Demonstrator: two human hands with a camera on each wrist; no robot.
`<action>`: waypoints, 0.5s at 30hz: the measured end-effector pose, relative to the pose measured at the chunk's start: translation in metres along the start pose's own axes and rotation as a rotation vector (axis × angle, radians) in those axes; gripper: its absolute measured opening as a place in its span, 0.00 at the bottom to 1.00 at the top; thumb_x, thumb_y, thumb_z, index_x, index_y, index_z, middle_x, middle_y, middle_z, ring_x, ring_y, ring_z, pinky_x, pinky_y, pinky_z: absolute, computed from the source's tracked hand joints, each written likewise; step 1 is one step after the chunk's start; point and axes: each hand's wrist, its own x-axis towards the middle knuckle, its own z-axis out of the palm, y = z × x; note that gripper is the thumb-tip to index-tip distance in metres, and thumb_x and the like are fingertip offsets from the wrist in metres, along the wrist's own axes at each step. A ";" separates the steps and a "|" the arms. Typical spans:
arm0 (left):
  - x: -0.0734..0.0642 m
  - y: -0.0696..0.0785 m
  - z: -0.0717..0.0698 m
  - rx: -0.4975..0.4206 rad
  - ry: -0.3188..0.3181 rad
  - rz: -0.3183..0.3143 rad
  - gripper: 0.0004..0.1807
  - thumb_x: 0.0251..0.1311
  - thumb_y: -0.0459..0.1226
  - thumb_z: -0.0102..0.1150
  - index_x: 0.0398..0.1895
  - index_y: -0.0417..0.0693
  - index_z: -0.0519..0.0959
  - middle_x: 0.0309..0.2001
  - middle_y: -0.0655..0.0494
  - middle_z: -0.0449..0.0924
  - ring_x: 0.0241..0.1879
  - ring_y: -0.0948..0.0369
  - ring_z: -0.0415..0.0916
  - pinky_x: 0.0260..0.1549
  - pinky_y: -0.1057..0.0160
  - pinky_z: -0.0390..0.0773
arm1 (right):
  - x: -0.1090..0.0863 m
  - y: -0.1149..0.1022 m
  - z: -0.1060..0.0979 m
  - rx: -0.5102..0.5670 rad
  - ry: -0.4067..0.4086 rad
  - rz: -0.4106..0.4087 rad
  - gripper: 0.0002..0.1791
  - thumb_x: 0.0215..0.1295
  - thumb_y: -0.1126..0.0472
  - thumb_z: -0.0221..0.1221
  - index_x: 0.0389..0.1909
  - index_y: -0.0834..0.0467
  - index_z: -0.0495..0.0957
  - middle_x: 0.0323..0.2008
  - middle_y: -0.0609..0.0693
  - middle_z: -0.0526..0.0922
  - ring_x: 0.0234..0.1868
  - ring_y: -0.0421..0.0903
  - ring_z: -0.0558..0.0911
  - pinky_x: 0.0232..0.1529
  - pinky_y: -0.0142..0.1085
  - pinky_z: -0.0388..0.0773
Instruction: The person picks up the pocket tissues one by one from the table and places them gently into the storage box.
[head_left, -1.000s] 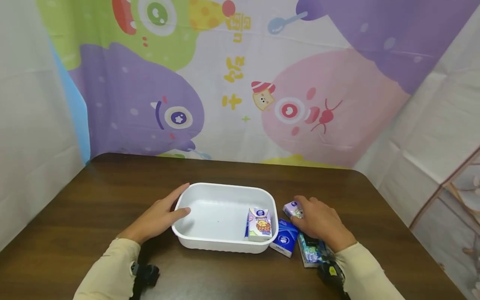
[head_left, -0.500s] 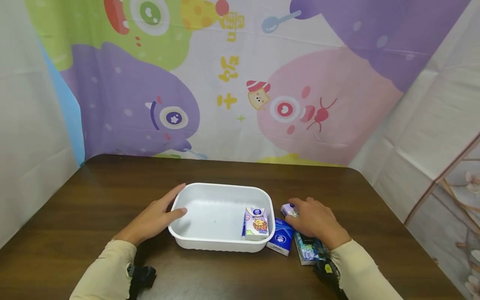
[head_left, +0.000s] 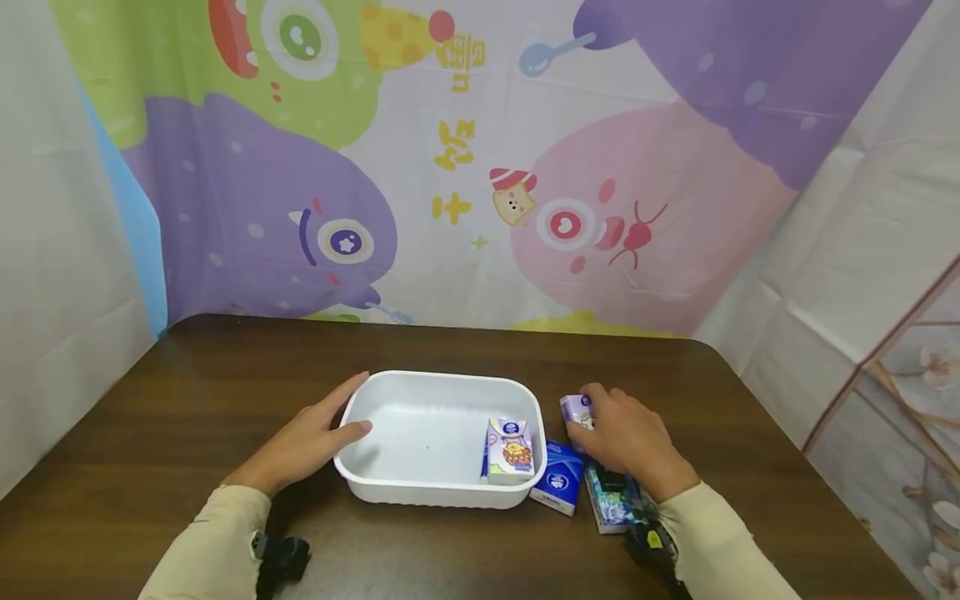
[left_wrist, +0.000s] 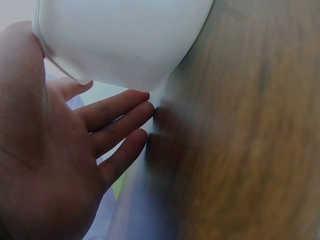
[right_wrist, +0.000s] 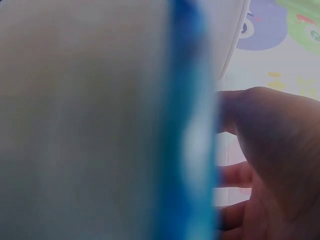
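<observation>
Dark wood-grain tabletop (head_left: 420, 554) bears a white plastic basin (head_left: 431, 495), left hand (head_left: 306, 437) with thumb over the rim and loosely extended fingers apart outside, presumably steadying it, right hand (head_left: 628, 435) at the lilac printed packet (head_left: 575, 408) just right of it, whether clamped cannot tell.

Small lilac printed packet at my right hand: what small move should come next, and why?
Perhaps raise the small lilac printed packet slightly with your right hand. Your thumb and fingers flank it, and the white rectangular plastic tub beside it has a raised rim that it would need to clear. Your left hand touches the tub's left end, and another lilac printed packet sits inside.
</observation>
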 end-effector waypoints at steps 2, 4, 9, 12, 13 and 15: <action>0.000 -0.001 0.000 -0.004 0.000 0.002 0.40 0.70 0.51 0.56 0.81 0.56 0.52 0.75 0.41 0.59 0.69 0.40 0.62 0.61 0.34 0.63 | 0.000 -0.001 0.000 0.010 0.021 0.008 0.38 0.61 0.41 0.62 0.67 0.58 0.69 0.54 0.61 0.79 0.50 0.58 0.79 0.50 0.60 0.77; -0.001 -0.001 0.000 -0.009 0.000 0.002 0.41 0.70 0.51 0.57 0.81 0.56 0.52 0.75 0.40 0.59 0.69 0.40 0.63 0.61 0.35 0.64 | 0.000 -0.003 0.001 0.020 0.043 0.006 0.38 0.61 0.40 0.62 0.67 0.58 0.68 0.53 0.61 0.79 0.49 0.57 0.80 0.49 0.59 0.78; -0.002 0.000 -0.001 -0.014 -0.003 -0.006 0.41 0.70 0.51 0.57 0.81 0.54 0.52 0.74 0.40 0.59 0.69 0.40 0.62 0.60 0.34 0.64 | 0.000 -0.006 0.001 0.050 0.092 -0.009 0.38 0.62 0.39 0.62 0.66 0.58 0.68 0.51 0.58 0.81 0.46 0.55 0.81 0.47 0.56 0.79; -0.002 0.000 -0.001 -0.013 -0.003 0.000 0.41 0.70 0.51 0.57 0.81 0.55 0.52 0.75 0.40 0.59 0.69 0.40 0.62 0.61 0.34 0.63 | -0.001 -0.007 -0.001 0.068 0.117 -0.018 0.38 0.62 0.38 0.62 0.65 0.58 0.68 0.50 0.57 0.81 0.45 0.54 0.81 0.46 0.55 0.80; -0.002 0.000 -0.001 -0.012 -0.002 0.003 0.40 0.71 0.51 0.56 0.81 0.55 0.52 0.75 0.41 0.59 0.69 0.40 0.62 0.61 0.34 0.63 | -0.001 -0.007 -0.002 0.073 0.126 -0.020 0.38 0.62 0.38 0.62 0.65 0.58 0.68 0.50 0.57 0.82 0.44 0.54 0.81 0.46 0.55 0.80; -0.001 0.001 0.000 -0.010 -0.003 0.007 0.40 0.71 0.50 0.56 0.81 0.56 0.52 0.75 0.41 0.58 0.69 0.40 0.61 0.61 0.33 0.63 | -0.002 -0.007 -0.003 0.085 0.137 -0.024 0.38 0.62 0.38 0.62 0.65 0.58 0.69 0.50 0.57 0.82 0.44 0.53 0.81 0.46 0.55 0.80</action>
